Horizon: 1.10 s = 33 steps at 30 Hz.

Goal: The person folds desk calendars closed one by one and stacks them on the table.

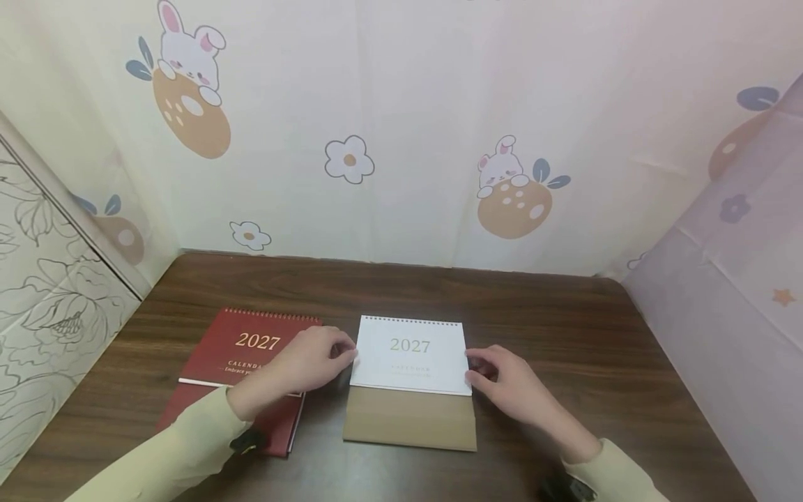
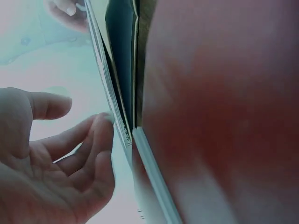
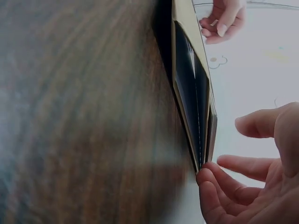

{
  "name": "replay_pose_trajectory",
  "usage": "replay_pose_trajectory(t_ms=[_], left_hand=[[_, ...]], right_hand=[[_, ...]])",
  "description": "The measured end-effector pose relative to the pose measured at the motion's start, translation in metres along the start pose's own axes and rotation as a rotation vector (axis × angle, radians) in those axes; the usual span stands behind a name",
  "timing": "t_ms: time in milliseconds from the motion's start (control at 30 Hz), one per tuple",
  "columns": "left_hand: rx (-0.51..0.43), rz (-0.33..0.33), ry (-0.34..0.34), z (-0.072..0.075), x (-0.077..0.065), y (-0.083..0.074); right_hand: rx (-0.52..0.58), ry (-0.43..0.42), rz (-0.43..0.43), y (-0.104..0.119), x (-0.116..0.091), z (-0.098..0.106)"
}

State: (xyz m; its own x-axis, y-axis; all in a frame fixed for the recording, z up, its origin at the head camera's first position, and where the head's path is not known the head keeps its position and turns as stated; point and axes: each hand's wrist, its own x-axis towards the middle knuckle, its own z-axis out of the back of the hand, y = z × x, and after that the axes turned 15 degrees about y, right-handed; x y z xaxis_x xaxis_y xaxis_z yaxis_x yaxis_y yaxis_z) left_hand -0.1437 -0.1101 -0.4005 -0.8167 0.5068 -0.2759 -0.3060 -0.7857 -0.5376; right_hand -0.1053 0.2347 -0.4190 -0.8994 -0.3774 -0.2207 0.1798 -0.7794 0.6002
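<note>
A white 2027 desk calendar point(image 1: 410, 359) with a spiral along its top lies on its tan cardboard stand point(image 1: 410, 418) between the two hands. The left hand point(image 1: 314, 359) has its fingertips at the calendar's left edge, thumb apart from the fingers in the left wrist view. At the opposite edge, the right hand point(image 1: 511, 383) touches the side with bent fingertips. The right wrist view shows the stand's folded boards point(image 3: 189, 70) spread at a narrow angle, with the right thumb clear of them.
A red 2027 calendar point(image 1: 257, 341) lies on the left, partly covered by the left hand and forearm. Both calendars are on a dark wooden table point(image 1: 564, 321). Behind it hangs a pale curtain point(image 1: 414, 104) with rabbit prints; a floral panel point(image 1: 50, 307) stands at the left.
</note>
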Motion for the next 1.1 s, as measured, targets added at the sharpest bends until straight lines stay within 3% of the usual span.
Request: replay_pose_trajectory(t_ms=[167,267,400,633,767,967,1100], left_hand=[[0.182,-0.161,-0.115,-0.006,-0.009,-0.006],[0.292,-0.257,-0.149,-0.012,-0.014,-0.009],[0.366,-0.348,-0.140,-0.017,-0.019,-0.011],[0.553,-0.497,-0.081,-0.025,-0.022,-0.013],[0.617,-0.517,-0.022,-0.030,-0.024,-0.015],[0.671,-0.473,0.090,-0.034,-0.027,-0.015],[0.692,-0.452,0.130,-0.037,-0.026,-0.013]], right_hand=[[-0.071,-0.017,0.119,0.001,-0.005,-0.004],[-0.121,-0.024,0.179,0.003,-0.009,-0.007],[-0.183,-0.012,0.242,0.005,-0.013,-0.011],[-0.299,0.093,0.395,0.007,-0.021,-0.016],[-0.325,0.157,0.459,0.008,-0.024,-0.018],[-0.345,0.223,0.451,0.010,-0.026,-0.019],[-0.371,0.239,0.454,0.010,-0.025,-0.019]])
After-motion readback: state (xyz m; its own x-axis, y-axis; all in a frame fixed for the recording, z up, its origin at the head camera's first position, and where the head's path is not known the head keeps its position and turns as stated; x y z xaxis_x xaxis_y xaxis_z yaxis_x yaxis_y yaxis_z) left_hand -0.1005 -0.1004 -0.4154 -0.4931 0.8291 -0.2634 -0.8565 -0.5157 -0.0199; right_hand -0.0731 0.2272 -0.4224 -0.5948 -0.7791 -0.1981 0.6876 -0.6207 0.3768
